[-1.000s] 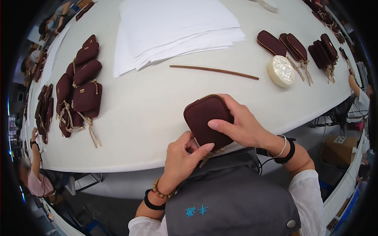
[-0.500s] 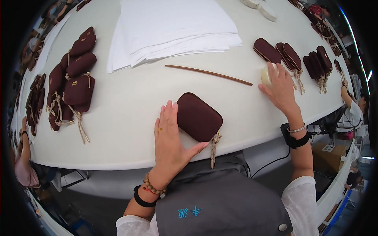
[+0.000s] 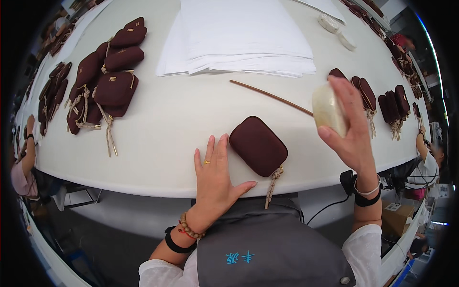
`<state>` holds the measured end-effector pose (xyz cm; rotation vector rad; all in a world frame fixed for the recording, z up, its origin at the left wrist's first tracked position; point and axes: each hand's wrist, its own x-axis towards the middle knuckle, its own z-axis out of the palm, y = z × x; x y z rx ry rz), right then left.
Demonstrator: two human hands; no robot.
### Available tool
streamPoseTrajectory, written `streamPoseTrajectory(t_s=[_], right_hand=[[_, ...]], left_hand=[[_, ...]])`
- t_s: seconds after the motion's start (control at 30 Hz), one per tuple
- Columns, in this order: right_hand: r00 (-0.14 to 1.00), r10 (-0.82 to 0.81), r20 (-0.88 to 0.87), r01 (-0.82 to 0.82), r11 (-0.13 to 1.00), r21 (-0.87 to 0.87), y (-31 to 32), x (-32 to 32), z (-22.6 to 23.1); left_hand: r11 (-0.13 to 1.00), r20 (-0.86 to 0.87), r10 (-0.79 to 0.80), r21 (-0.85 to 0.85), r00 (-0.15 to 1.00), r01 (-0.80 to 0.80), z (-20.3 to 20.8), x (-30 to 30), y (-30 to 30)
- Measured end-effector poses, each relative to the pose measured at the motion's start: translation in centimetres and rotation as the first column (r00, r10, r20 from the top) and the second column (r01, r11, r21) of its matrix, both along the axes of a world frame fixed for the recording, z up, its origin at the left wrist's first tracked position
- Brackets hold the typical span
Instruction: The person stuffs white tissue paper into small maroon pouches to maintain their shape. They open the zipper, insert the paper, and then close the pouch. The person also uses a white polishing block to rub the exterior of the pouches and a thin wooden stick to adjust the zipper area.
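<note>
A dark maroon zip pouch [image 3: 258, 146] lies flat near the table's front edge, a knotted beige cord tassel [image 3: 273, 187] hanging from its lower right corner. My left hand [image 3: 215, 167] rests just left of this pouch, fingers stretched and thumb spread, holding nothing. To the right, my right hand [image 3: 351, 126] grips a thick, pale yellowish rounded piece [image 3: 329, 110], shiny like a roll of clear tape; its exact kind is unclear. It is held above the table, beside the end of a thin brown stick [image 3: 267, 95].
Stacked white paper sheets [image 3: 239, 43] lie at the back middle. A pile of maroon pouches [image 3: 114, 88] sits at the left, and more pouches [image 3: 394, 105] at the right. White rolls [image 3: 337, 31] lie at the far right. Other people work at both sides.
My right hand has lifted the pale piece off the table. Some space now shows between my left hand and the pouch. The whole view has shifted slightly.
</note>
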<state>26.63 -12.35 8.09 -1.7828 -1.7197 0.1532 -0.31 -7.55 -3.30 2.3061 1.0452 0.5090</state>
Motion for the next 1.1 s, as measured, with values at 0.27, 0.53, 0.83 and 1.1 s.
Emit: streamPoseTrajectory(t_s=[0.27, 0.53, 0.83, 1.1], right_hand=[[0.874, 0.332, 0.354, -0.228, 0.925, -0.305, 3.7, -7.4, -6.5], [0.905, 0.247, 0.347, -0.245, 0.968, -0.049, 5.1, -6.9, -0.8], [0.958, 0.202, 0.206, -0.189, 0.979, -0.080, 4.7, -4.8, -0.5], [0.904, 0.291, 0.315, -0.168, 0.916, -0.365, -0.1, -6.6, -6.5]], left_hand=[[0.999, 0.023, -0.025, -0.033, 0.999, 0.026, 0.5, -1.0, 0.1], [1.000, -0.030, -0.026, -0.003, 0.999, 0.026, -0.3, -3.4, 0.3], [0.998, -0.070, -0.063, -0.019, 0.996, 0.061, 0.3, -2.6, 0.4], [0.995, -0.042, -0.101, 0.006, 0.994, 0.101, 0.6, -1.0, 0.6]])
